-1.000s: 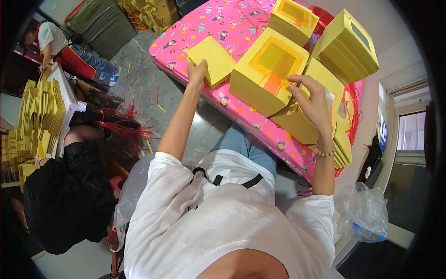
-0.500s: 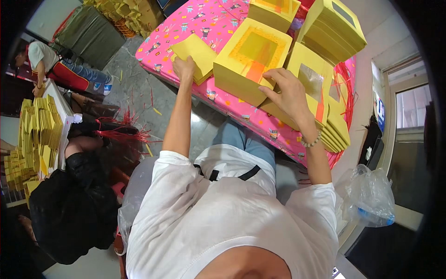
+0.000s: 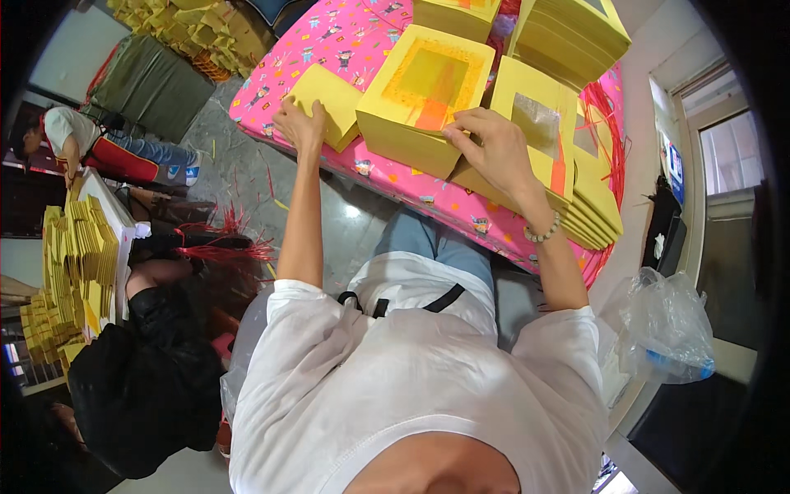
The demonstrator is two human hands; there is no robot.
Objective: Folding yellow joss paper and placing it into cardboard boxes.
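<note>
On the pink patterned table (image 3: pixel 346 43) stands a tall stack of yellow paper pieces (image 3: pixel 403 142), its top piece bearing an orange-edged panel. At that top's near right corner, my right hand (image 3: pixel 494 148) has thumb and index finger pinched together on the edge of the top yellow paper piece. My left hand (image 3: pixel 301 125) rests with spread fingers against the left edge of a lower yellow stack (image 3: pixel 339 103). Its fingertips lie along the paper edge and do not grip it.
More yellow stacks (image 3: pixel 539 99) with window panels stand on the right. Red strips (image 3: pixel 607 148) hang over the table's right side. A person in black (image 3: pixel 144 387) sits at left near a white table of yellow bundles (image 3: pixel 86 263). A clear plastic bag (image 3: pixel 666 329) hangs right.
My right thumb and index finger have come together at the stack's corner. The fingers of my left hand have spread at the low stack's edge. The whole view has shifted slightly.
</note>
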